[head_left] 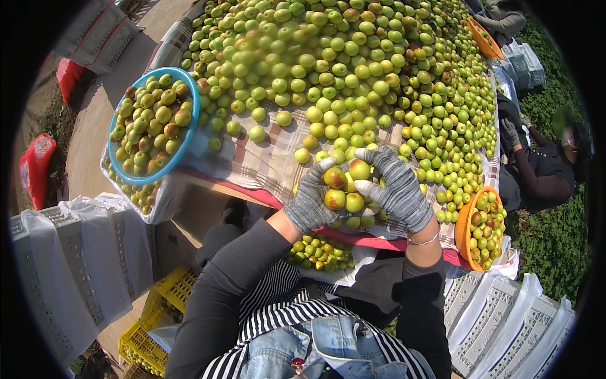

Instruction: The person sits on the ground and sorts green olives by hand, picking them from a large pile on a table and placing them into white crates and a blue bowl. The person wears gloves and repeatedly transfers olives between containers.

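My left hand [310, 197] and my right hand [398, 188], both in grey knit gloves, are cupped from either side around several green jujubes [355, 202] with reddish-brown patches. Their fingers curl over the fruit just above the table's near edge. Beyond my fingertips spreads a large heap of loose jujubes [341, 82], mostly yellow-green. Below my wrists, a lined container of jujubes [320, 252] sits by my lap, partly hidden by my forearms and the table edge.
A blue-rimmed basket [194, 120] full of browner jujubes stands left, an orange basket [464, 235] right. A plaid cloth [252, 158] covers the table. Grey crates [76, 265] and yellow crates [142, 344] flank me. A co-worker [543, 167] sits at the right; another is farther back.
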{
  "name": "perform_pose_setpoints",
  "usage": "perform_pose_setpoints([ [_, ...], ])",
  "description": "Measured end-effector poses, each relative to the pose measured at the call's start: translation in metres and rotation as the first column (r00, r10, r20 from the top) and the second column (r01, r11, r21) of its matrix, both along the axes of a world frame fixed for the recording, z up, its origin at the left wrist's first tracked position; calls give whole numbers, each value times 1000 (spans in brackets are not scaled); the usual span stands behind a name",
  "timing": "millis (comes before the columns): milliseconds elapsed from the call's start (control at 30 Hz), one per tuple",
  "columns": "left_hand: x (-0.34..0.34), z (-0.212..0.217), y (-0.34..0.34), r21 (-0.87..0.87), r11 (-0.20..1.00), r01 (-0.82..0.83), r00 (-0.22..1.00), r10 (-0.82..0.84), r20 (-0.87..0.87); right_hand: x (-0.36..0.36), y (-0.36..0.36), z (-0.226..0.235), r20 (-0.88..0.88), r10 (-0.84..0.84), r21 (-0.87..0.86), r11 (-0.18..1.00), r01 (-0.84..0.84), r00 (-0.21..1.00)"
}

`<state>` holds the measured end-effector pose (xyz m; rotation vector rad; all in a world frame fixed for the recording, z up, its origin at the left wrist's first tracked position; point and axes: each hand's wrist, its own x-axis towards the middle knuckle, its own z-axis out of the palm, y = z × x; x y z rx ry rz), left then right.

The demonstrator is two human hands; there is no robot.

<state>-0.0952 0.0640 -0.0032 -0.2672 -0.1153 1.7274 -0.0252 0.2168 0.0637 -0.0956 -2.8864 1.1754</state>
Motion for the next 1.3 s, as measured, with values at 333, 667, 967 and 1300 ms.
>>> perform_pose_setpoints([
  [333,-3,-8,-14,-57,998,17,992,-10,123,-25,-48,26,14,125,427,896,-119,992],
  [667,-32,27,-49,125,937,-326,945,325,31,-34,-38,26,-159,-328,-388,888,247,931],
  [967,-110,60,-171,74,581,-810,547,796,-260,24,-27,-26,133,-376,-615,695,374,917],
  [1300,-191,56,-300,-174,68,-982,164,764,-625,51,-43,-77,237,-366,-607,668,431,900],
])
